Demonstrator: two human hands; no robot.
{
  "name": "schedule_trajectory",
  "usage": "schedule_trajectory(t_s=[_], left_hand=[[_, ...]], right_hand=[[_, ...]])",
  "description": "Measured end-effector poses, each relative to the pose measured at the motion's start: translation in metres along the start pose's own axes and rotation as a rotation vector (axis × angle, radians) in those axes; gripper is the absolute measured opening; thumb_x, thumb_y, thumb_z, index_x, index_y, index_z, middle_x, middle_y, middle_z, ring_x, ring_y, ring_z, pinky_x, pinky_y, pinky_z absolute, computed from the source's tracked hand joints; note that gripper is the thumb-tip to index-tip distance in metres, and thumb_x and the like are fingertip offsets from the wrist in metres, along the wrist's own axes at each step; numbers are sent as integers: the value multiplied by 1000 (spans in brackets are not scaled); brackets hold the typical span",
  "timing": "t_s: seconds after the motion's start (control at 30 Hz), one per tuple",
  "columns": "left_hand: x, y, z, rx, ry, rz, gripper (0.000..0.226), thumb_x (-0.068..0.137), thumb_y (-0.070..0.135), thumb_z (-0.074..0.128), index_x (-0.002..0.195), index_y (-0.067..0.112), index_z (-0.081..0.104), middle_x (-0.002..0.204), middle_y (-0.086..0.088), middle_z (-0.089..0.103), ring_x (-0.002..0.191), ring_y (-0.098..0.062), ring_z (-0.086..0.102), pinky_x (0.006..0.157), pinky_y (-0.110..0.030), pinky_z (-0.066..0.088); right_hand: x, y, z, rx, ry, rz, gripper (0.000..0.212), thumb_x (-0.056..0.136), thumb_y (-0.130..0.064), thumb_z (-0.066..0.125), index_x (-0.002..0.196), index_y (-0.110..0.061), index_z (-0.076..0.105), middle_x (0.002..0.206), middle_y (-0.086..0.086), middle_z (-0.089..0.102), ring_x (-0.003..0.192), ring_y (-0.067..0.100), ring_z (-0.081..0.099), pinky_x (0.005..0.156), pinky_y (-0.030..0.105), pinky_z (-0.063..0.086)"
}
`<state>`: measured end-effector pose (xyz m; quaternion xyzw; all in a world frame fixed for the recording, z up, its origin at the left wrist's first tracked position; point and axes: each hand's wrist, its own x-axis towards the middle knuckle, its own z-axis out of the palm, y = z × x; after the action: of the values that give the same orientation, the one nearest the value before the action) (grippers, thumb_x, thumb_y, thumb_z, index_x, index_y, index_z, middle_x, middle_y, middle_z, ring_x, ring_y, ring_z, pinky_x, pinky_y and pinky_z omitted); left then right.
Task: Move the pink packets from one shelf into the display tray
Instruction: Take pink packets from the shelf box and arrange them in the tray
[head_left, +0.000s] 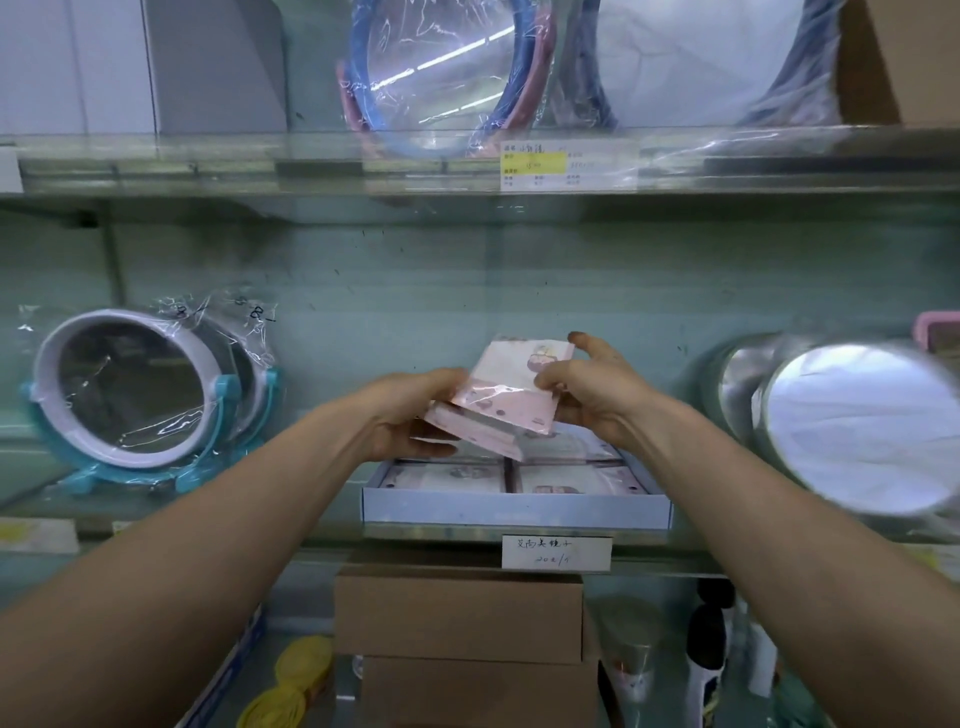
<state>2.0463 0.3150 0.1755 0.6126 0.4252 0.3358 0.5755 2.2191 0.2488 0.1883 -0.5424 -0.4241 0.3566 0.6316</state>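
Above the display tray (514, 509), both of my hands hold pink packets wrapped in clear film. My left hand (410, 415) grips a small stack of pink packets (478, 434) from the left side. My right hand (597, 395) pinches the top pink packet (514, 384), which is tilted up off the stack. The tray is a shallow white box on the middle shelf, and several pink packets (452, 478) lie flat inside it, partly hidden by my hands.
A round mirror on a teal stand (135, 395) stands left of the tray. Round silver mirrors (857, 426) stand to the right. A glass shelf (311, 166) runs above with wrapped blue and pink mirrors (441, 78). Brown cardboard boxes (457, 613) sit below.
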Motion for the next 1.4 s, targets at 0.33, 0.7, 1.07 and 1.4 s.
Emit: schedule_trajectory(t_s=[0.33,0.7,1.07,1.4], left_hand=[[4,3,-6,7,123,60,17,87,4,62,103,-1,60,94,-20,69,68,-27,68,62,-37,59],[10,11,-9,-186,434,254,20,90,-2,50,90,13,63,91,-5,58,65,-20,57,52,-26,49],[6,2,-3,-196,257,174,50,88,-16,43,127,13,55,111,-13,57,69,-21,58,62,-34,51],[8,-3,-6,-161,251,111,30,89,-13,43,101,6,63,102,-18,62,67,-26,59,61,-33,49]], right_hand=[[-10,1,-22,-324,23,-4,14,85,-4,63,72,-8,58,63,10,63,46,11,56,41,18,39],[-15,23,-25,-328,4,108,14,89,4,55,79,-5,60,73,11,64,50,16,65,45,23,56],[-25,35,20,-652,-219,48,21,83,-15,67,98,-1,65,75,11,67,55,15,60,42,14,41],[-28,36,23,-1082,-283,-31,28,87,-20,56,61,-15,59,62,-2,56,58,13,47,56,22,36]])
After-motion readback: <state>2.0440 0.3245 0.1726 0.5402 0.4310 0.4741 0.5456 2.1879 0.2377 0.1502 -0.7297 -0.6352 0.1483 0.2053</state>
